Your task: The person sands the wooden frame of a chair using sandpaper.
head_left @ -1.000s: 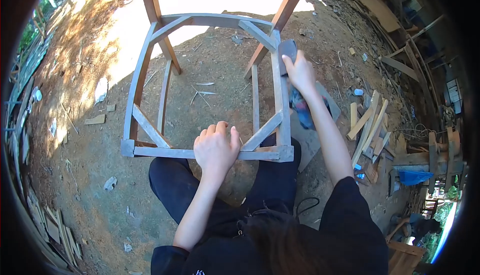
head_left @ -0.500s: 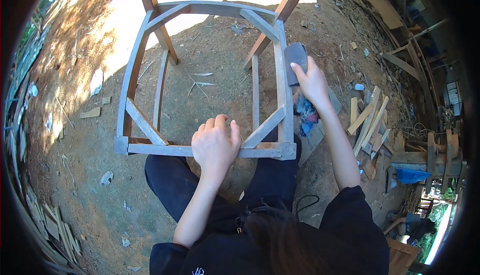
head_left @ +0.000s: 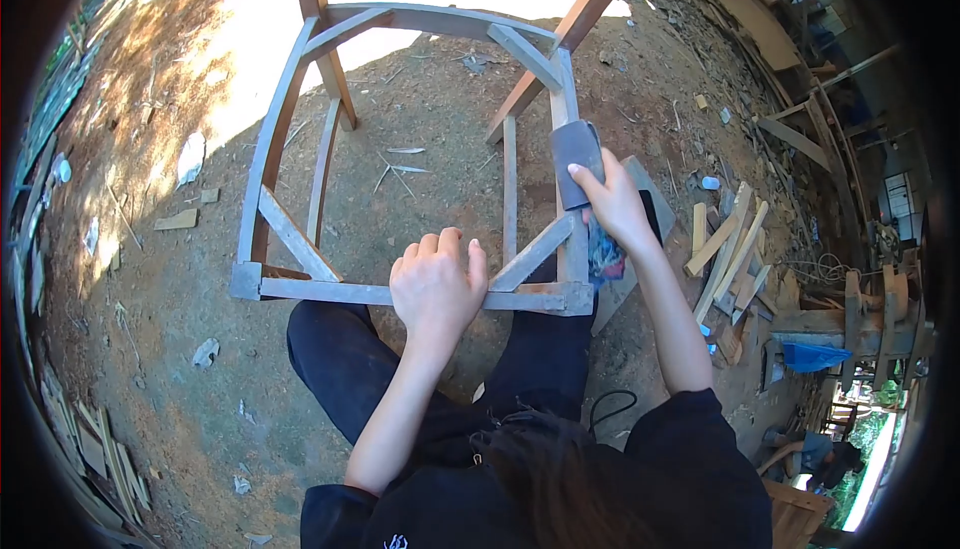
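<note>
A wooden chair frame (head_left: 325, 294) stands in front of my knees, with corner braces and legs. My left hand (head_left: 438, 284) is wrapped over the middle of its near rail. My right hand (head_left: 615, 201) holds a dark grey sanding pad (head_left: 577, 164) against the right side rail, just above the near right brace (head_left: 535, 252). The thumb lies on the pad, and the other fingers are partly hidden behind it. A multicoloured cloth (head_left: 606, 257) shows beside the rail below my right hand.
Wood offcuts (head_left: 735, 249) lie on the dirt ground to the right. A blue plastic piece (head_left: 815, 356) is farther right. More thin strips (head_left: 110, 454) lie at the lower left. Another person (head_left: 820, 457) is at the far lower right.
My right hand and the pad have moved down along the right rail, towards me, and the pad now overlaps the rail. My left hand stays on the near rail.
</note>
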`<state>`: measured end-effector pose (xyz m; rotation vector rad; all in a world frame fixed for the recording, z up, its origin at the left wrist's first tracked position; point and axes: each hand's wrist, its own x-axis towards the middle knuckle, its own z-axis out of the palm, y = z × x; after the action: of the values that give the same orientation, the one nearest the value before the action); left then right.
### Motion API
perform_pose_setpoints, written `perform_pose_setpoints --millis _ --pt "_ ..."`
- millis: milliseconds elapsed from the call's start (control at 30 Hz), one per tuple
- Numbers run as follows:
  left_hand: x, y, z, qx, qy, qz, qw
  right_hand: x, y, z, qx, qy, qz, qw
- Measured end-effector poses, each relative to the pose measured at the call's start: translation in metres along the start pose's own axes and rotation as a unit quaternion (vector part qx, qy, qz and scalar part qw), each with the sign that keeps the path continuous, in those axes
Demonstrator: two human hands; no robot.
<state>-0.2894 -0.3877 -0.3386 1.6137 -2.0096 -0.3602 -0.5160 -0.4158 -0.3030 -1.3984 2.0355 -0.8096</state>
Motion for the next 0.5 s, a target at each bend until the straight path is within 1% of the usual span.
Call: perform_pose_setpoints --millis 100,200,233,267,300,367,433,500 --pt "-0.001 0.000 0.002 -0.006 0.000 0.006 1.000 -0.028 0.006 0.001 0.110 0.040 -0.002 0.993" --pt "0.001 0.000 0.002 -0.006 0.002 0.005 1.000 -0.021 0.008 -0.003 0.088 0.135 -0.050 0.986" --pt "0.000 0.000 0.002 -0.004 -0.002 0.004 1.000 -0.012 0.010 -0.005 -0.058 0.137 -0.074 0.986" --pt "0.000 -0.001 0.001 0.000 -0.006 -0.001 1.000 0.005 0.014 -0.009 -0.201 0.138 -0.094 0.965" --pt "0.001 0.000 0.001 0.002 -0.010 -0.004 1.000 0.023 0.017 -0.011 -0.341 0.137 -0.110 0.924" --pt "0.002 0.003 0.002 0.004 -0.017 -0.007 1.000 0.067 0.027 -0.007 -0.352 0.119 -0.090 0.924" --pt "0.003 0.004 0.003 0.006 -0.015 -0.022 1.000 0.101 0.024 -0.014 -0.358 0.143 -0.096 0.918" --pt "0.004 0.006 0.003 0.007 -0.023 -0.031 0.999 0.101 0.017 -0.014 -0.368 0.146 -0.104 0.912"
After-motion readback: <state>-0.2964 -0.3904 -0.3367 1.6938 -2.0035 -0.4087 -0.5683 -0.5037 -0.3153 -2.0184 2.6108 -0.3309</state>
